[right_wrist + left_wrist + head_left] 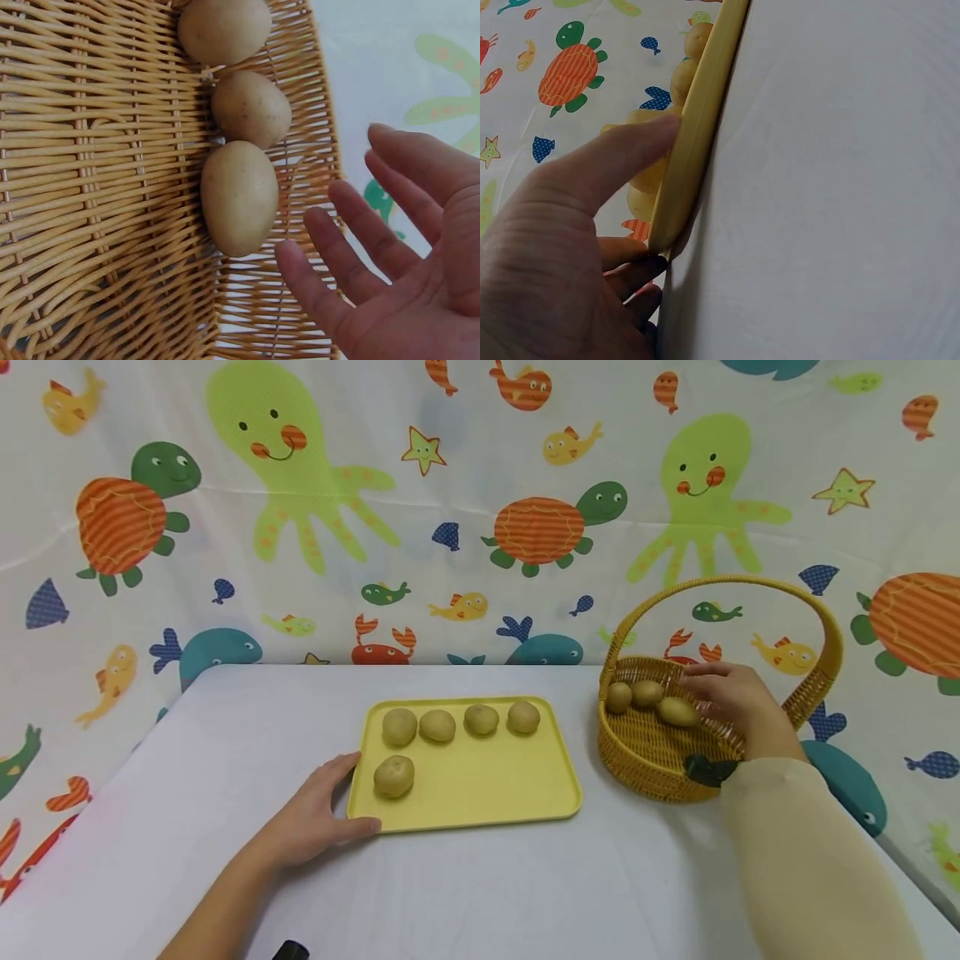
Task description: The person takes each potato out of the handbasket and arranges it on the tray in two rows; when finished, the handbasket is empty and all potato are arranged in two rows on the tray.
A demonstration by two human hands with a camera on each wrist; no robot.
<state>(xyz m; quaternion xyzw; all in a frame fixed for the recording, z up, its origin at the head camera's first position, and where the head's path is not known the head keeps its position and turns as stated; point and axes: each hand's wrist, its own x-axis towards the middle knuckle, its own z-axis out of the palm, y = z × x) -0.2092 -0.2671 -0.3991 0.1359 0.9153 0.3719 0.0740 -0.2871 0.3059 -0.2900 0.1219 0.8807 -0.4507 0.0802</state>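
My left hand [318, 814] holds the near left corner of a yellow tray [487, 781]. In the left wrist view its thumb lies against the tray's rim [694, 150], with the other fingers at the corner. Several potatoes are on the tray: a row along the back and one potato [393, 776] in front at the left. Over the right side of a wicker basket [660, 777] is my right hand [727, 702], fingers spread and holding nothing. Three potatoes lie in the basket; the nearest to that hand is an oval potato [239, 199], apart from the fingertips.
The basket's tall arched handle [720, 581] rises above the right hand. A white cloth covers the table [480, 893]. Behind it hangs a curtain [450, 577] printed with sea animals. A small black object [291, 950] shows at the bottom edge.
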